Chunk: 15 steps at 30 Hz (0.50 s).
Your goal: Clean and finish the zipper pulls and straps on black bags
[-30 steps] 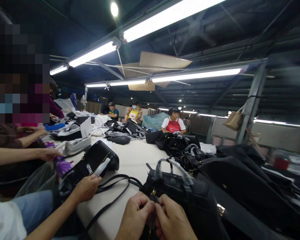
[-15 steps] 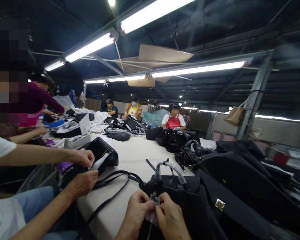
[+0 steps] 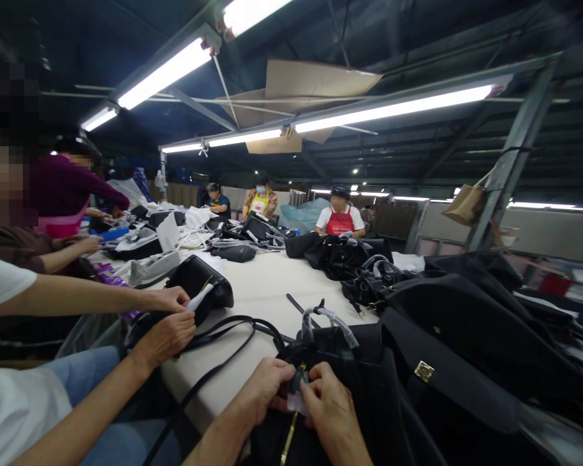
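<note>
A black bag (image 3: pixel 369 382) with a plastic-wrapped handle (image 3: pixel 330 318) is before me at the table's near edge. On its front, a gold zipper (image 3: pixel 288 440) runs downward, with a dark zipper pull (image 3: pixel 298 375) at its top. A small piece of translucent wrap (image 3: pixel 297 402) lies round the pull's lower part. My left hand (image 3: pixel 267 391) has its fingers closed at the pull's left side; its fingertips are partly hidden. From the right, my right hand (image 3: pixel 334 408) pinches the wrap between thumb and fingers.
A co-worker's hands (image 3: pixel 168 323) work on another black bag (image 3: pixel 206 285) at my left. Long black straps (image 3: pixel 223 372) trail over the white table (image 3: pixel 267 285). Black bags (image 3: pixel 466 336) are heaped at the right. More people sit at the far side.
My hands have drawn slightly apart round the zipper pull, and more of the dark pull and gold zipper shows. The view has tilted down a little.
</note>
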Tool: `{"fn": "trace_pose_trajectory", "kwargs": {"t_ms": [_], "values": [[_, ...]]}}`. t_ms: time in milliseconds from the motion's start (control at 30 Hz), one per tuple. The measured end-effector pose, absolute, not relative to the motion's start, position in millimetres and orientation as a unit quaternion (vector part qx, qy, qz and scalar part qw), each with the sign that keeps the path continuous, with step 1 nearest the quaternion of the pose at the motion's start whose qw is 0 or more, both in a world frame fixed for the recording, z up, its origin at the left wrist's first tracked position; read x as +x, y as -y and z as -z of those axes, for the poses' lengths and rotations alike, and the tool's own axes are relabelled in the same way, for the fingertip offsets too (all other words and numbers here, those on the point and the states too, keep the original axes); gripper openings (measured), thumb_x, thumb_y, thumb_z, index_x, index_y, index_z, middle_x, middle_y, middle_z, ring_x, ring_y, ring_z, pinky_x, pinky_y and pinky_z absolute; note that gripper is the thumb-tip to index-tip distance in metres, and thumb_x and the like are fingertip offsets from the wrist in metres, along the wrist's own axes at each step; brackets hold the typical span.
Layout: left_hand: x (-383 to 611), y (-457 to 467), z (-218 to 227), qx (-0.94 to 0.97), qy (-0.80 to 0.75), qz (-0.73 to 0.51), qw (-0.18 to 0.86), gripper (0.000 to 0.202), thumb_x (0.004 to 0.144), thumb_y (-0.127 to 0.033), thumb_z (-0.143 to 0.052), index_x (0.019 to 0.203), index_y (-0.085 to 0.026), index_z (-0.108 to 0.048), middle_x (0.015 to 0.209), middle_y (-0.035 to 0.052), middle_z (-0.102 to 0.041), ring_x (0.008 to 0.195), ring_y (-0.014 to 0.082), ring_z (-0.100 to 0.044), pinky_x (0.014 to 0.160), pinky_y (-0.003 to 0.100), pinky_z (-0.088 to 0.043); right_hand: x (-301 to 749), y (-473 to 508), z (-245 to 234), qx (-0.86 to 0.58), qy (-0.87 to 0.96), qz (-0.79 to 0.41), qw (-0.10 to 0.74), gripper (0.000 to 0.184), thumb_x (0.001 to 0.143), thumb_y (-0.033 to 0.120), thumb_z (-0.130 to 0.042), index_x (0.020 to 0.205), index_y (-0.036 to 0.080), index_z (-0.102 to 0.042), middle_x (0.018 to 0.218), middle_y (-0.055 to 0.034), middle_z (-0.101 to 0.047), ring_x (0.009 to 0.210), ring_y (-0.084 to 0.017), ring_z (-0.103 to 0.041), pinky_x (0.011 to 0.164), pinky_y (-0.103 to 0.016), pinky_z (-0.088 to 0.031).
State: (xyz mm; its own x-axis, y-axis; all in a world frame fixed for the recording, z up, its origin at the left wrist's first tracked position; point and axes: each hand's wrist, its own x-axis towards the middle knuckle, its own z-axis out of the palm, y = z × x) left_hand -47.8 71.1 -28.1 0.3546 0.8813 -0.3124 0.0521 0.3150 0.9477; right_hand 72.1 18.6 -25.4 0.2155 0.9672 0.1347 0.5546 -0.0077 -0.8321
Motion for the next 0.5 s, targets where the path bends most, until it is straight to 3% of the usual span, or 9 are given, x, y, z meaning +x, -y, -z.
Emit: {"fn": "trace_pose_trajectory", "kwargs": {"t_ms": [100,200,333,500], "values": [[-44.3,-75.1,32.0,0.507,-0.489,-0.299,0.644,0.032,0.091,-0.037,-0.056,0.067,-0.016,-0.056,0.056,-0.0063,-0.053,0.047,0.0084,-0.05,0.049,0.023,-0.044,72.0,-16.8,26.6,-0.67,0.551,-0.272,0.416,0.006,0.083,0.02,-0.046,0.079,0.024,-0.048,0.06,0.0026,-0.062,0.061,-0.018,-0.067,0.044,-0.02,-0.048],[-39.2,-79.3,38.5,0.534,-0.507,-0.314,0.6,0.035,0.092,-0.036,-0.057,0.063,-0.017,-0.052,0.053,-0.0085,-0.046,0.044,0.0076,-0.042,0.047,0.022,-0.037,73.5,-14.7,27.3,-0.671,0.546,-0.273,0.421,0.006,0.081,0.02,-0.049,0.077,0.024,-0.049,0.06,0.0031,-0.061,0.062,-0.018,-0.066,0.046,-0.02,-0.049],[-34.0,-77.8,41.5,0.582,-0.517,-0.37,0.507,0.032,0.082,-0.023,-0.058,0.052,-0.019,-0.047,0.05,-0.0078,-0.042,0.049,0.0097,-0.038,0.051,0.025,-0.027,75.7,-12.4,27.8,-0.658,0.532,-0.3,0.44,0.006,0.081,0.02,-0.046,0.079,0.023,-0.05,0.058,0.0033,-0.059,0.058,-0.018,-0.065,0.045,-0.022,-0.051],[-34.7,-68.8,35.2,0.622,-0.518,-0.417,0.414,0.029,0.076,-0.027,-0.055,0.05,-0.021,-0.044,0.051,-0.0062,-0.041,0.057,0.0127,-0.038,0.056,0.028,-0.021,76.4,-11.3,28.5,-0.641,0.502,-0.347,0.466,0.011,0.08,0.021,-0.048,0.091,0.021,-0.051,0.064,0.0019,-0.063,0.064,-0.02,-0.068,0.047,-0.024,-0.057]]}}
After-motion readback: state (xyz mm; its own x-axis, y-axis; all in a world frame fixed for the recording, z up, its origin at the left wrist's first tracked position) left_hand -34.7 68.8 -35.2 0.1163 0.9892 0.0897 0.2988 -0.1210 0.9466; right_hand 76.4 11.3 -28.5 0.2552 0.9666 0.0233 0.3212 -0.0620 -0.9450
